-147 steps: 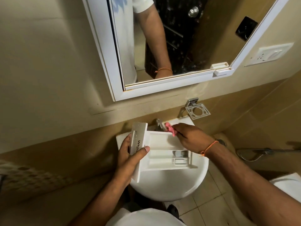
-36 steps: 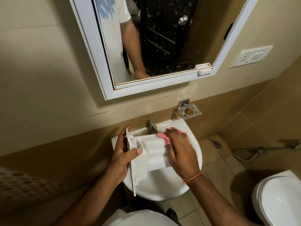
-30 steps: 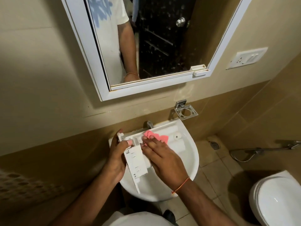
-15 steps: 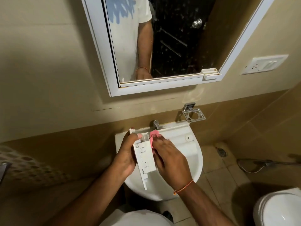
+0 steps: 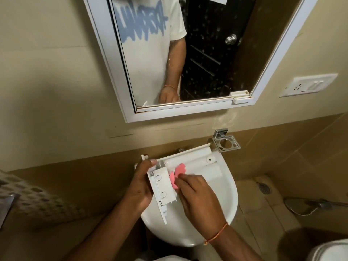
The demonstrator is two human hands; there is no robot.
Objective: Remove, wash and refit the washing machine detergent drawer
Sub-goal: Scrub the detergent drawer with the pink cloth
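Observation:
The white plastic detergent drawer point(image 5: 190, 159) is held over the white wash basin point(image 5: 224, 200), turned so its underside faces up and its front panel point(image 5: 162, 191) points toward me. My left hand point(image 5: 140, 187) grips the drawer at the front-panel end. My right hand point(image 5: 199, 196) pinches a pink cloth point(image 5: 177, 175) and presses it against the drawer beside the panel. The tap point(image 5: 180, 149) is mostly hidden behind the drawer's far edge.
A white-framed mirror point(image 5: 120, 59) hangs on the beige wall above the basin. A chrome holder point(image 5: 226, 143) is fixed to the wall at the basin's right. A socket plate point(image 5: 308, 84) sits further right. A hose point(image 5: 308, 206) and toilet point(image 5: 331, 250) are at lower right.
The drawer has been flipped from compartments-up to underside-up. My right hand has kept wiping with the pink cloth, now beside the front panel. The view has shifted slightly.

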